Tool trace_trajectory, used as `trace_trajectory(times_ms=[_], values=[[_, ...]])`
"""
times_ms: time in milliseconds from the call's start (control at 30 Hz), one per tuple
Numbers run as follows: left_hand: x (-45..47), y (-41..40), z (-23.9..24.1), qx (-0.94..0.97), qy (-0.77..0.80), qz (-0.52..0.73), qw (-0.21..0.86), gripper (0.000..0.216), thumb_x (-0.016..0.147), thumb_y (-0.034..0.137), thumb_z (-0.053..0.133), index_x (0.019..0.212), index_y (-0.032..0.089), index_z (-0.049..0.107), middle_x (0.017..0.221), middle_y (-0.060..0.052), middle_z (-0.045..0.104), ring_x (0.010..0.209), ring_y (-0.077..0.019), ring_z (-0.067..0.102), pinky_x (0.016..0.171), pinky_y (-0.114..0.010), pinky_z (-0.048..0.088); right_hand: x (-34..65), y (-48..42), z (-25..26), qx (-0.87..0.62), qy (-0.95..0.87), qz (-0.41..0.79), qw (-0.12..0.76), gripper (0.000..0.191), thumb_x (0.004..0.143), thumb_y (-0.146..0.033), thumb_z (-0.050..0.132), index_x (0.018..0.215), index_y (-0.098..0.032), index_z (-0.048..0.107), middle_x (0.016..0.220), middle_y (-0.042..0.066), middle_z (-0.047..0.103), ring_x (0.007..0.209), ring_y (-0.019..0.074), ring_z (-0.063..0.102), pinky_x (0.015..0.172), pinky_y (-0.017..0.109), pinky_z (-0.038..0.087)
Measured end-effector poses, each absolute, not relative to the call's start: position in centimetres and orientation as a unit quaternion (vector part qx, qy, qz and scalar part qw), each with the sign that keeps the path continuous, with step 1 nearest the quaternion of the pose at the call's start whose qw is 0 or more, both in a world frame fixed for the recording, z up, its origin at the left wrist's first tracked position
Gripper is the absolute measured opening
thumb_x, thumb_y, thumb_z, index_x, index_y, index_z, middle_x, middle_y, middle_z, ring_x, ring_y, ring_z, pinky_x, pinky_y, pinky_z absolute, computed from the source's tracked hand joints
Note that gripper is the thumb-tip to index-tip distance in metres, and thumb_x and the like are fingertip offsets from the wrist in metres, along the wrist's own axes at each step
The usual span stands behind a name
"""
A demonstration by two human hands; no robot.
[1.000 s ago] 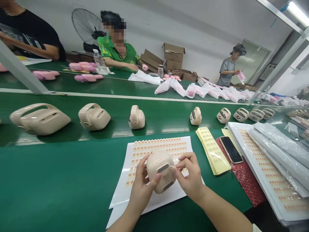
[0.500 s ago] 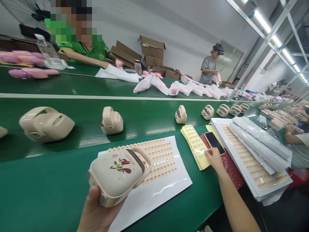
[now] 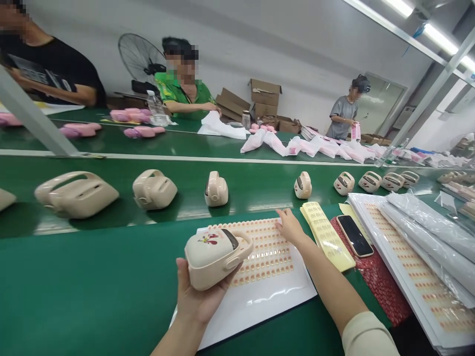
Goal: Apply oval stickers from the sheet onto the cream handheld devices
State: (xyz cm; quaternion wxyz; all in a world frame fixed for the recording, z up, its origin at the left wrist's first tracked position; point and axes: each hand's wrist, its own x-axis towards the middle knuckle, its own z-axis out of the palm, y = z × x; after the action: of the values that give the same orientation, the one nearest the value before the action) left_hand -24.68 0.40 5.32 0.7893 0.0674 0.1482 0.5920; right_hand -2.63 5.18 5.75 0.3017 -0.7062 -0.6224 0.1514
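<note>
My left hand [image 3: 202, 301] holds up a cream-coloured rounded device [image 3: 210, 267] from below, thumb on its near left side. It has a carrying handle, a dark panel by the handle and a red cartoon print on its pale face. Under it lies a sheet of small round orange stickers [image 3: 265, 242] on white backing paper [image 3: 267, 306]. At that sheet's upper right corner is my right hand [image 3: 291, 228], thumb and forefinger slightly apart at the end of the top sticker row. Whether a sticker touches its fingertips is too small to tell.
Similar devices [image 3: 156, 189] stand in a row along the green belt [image 3: 256, 183]. To the right are yellow sticker sheets [image 3: 326, 235], a phone [image 3: 355, 236], red bubble wrap [image 3: 386, 291] and stacked sticker sheets [image 3: 411, 262]. Several people [image 3: 191, 94] sit or stand across the line.
My right hand has left the yellow sticker sheets and moved left to the orange sticker sheet. The held device is tilted flatter, and the camera view has turned left.
</note>
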Motion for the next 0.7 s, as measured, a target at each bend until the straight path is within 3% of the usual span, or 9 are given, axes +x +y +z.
trace_trajectory(times_ms=[100,167,333,500,600,700], values=[[-24.5,0.4,4.9,0.072,0.085,0.586,0.803,0.058,0.075,0.043,0.060,0.127,0.024,0.046,0.102,-0.013,0.070,0.093,-0.0338,0.064,0.072,-0.046,0.055,-2.4,6.7,4.7,-0.711,-0.600,0.177,0.322,0.017,0.067,-0.003,0.056,0.073,-0.019,0.060,0.082,0.004,0.054,0.074,0.0180,0.056,0.069,0.031,0.044],[-24.5,0.6,4.3,0.071,0.049,0.575,0.814,0.054,0.078,0.045,0.056,0.126,0.025,0.046,0.105,-0.012,0.069,0.098,-0.0333,0.062,0.077,-0.046,0.053,-2.1,6.6,4.7,-0.710,-0.581,0.190,0.349,0.015,0.068,-0.004,0.053,0.065,-0.018,0.056,0.084,0.004,0.053,0.074,0.0172,0.057,0.069,0.032,0.044],[-24.4,1.1,2.8,0.085,-0.031,0.537,0.839,0.049,0.082,0.053,0.043,0.121,0.025,0.054,0.114,-0.013,0.064,0.109,-0.0323,0.055,0.087,-0.042,0.048,-4.5,4.2,7.0,-0.671,-0.546,0.266,0.426,0.011,0.077,-0.023,0.052,0.068,-0.019,0.056,0.105,0.008,0.055,0.091,0.0184,0.058,0.074,0.031,0.046],[-24.0,0.9,2.5,0.093,-0.083,0.542,0.831,0.054,0.085,0.056,0.030,0.117,0.022,0.058,0.113,-0.013,0.065,0.110,-0.0294,0.055,0.089,-0.040,0.046,-10.2,0.9,8.4,-0.531,-0.471,0.459,0.534,0.016,0.062,-0.033,0.067,0.058,-0.020,0.059,0.111,0.007,0.056,0.113,0.0247,0.047,0.093,0.039,0.036],[-23.7,0.8,2.6,0.121,-0.095,0.549,0.822,0.056,0.087,0.054,0.025,0.114,0.019,0.060,0.114,-0.015,0.064,0.108,-0.0269,0.057,0.089,-0.036,0.047,-12.3,0.0,8.1,-0.546,-0.435,0.441,0.565,0.016,0.057,-0.030,0.070,0.053,-0.020,0.058,0.110,0.007,0.054,0.116,0.0258,0.043,0.100,0.042,0.027],[-23.5,0.7,2.8,0.131,-0.093,0.546,0.823,0.054,0.088,0.052,0.025,0.113,0.020,0.060,0.114,-0.013,0.064,0.109,-0.0248,0.056,0.089,-0.034,0.046,-13.1,-0.2,7.5,-0.550,-0.408,0.430,0.588,0.016,0.058,-0.028,0.068,0.051,-0.020,0.056,0.110,0.007,0.052,0.115,0.0257,0.043,0.101,0.042,0.026]])
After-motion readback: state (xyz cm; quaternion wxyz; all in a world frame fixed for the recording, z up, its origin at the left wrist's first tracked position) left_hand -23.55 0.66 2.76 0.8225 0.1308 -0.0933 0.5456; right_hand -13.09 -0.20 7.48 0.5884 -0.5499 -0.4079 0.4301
